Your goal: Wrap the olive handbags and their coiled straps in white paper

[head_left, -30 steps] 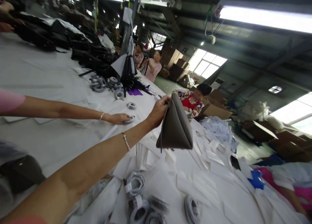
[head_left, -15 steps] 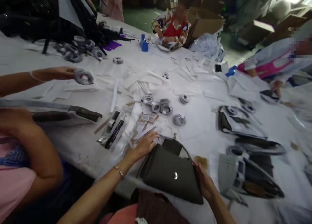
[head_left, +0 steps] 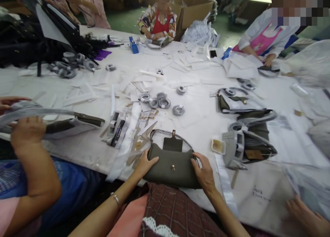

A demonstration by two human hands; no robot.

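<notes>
An olive-green handbag [head_left: 165,166] lies at the table edge in front of me, its gold clasp facing up. Its strap arches away from me, and a flap [head_left: 172,144] with a metal-tipped tab points to the far side. My left hand [head_left: 145,164] grips the bag's left side, thumb on the front panel. At the right side my right hand [head_left: 203,170] holds the corner near the strap's end, thumb on the front. The fingers beneath the bag are partly hidden.
Beyond the bag lie several grey wrapped coils [head_left: 163,102]. A cutter knife [head_left: 119,132] and paper strips are to the left. More bags [head_left: 257,140] and a small dish [head_left: 218,146] stand right. Co-workers handle bags around the table [head_left: 198,116]; a co-worker's hand [head_left: 28,133] is at left.
My left hand has come down from the bag's upper left edge to its side. The bag now lies straighter, with strap and flap spread out on the far side. The camera view has shifted.
</notes>
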